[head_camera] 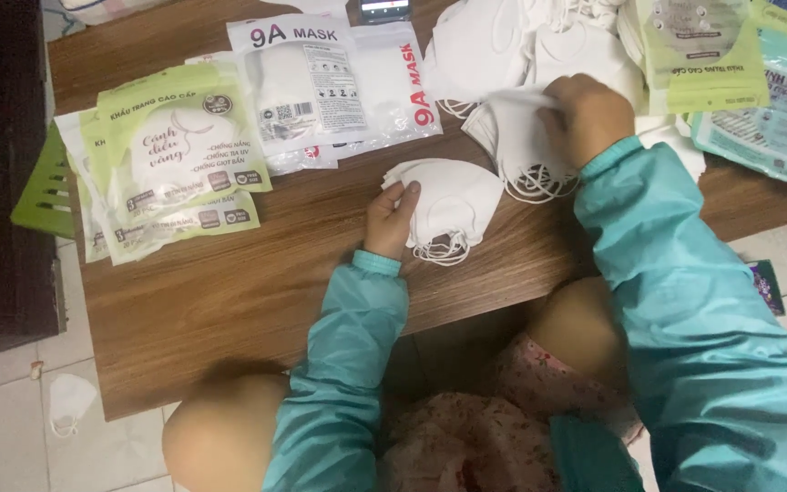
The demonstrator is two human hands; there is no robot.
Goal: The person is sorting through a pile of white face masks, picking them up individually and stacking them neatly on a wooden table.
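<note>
A small stack of white masks (448, 205) was pinched at its near-left edge by the left hand (392, 219), the fingers curled over the top layer. Just beyond and to the right of that hand, a second stack of masks (512, 137) was gripped from above by the right hand (587, 114), the fingers closed on the upper sheets. The masks were judged light, soft and easily creased, with loose ear loops (539, 187) dangling at the near edge and apt to snag. A hold on the folded edge, not the loops, was judged safest. Sealed mask packets (179, 150) lay well to the left of the left hand on the wooden table (229, 301).
</note>
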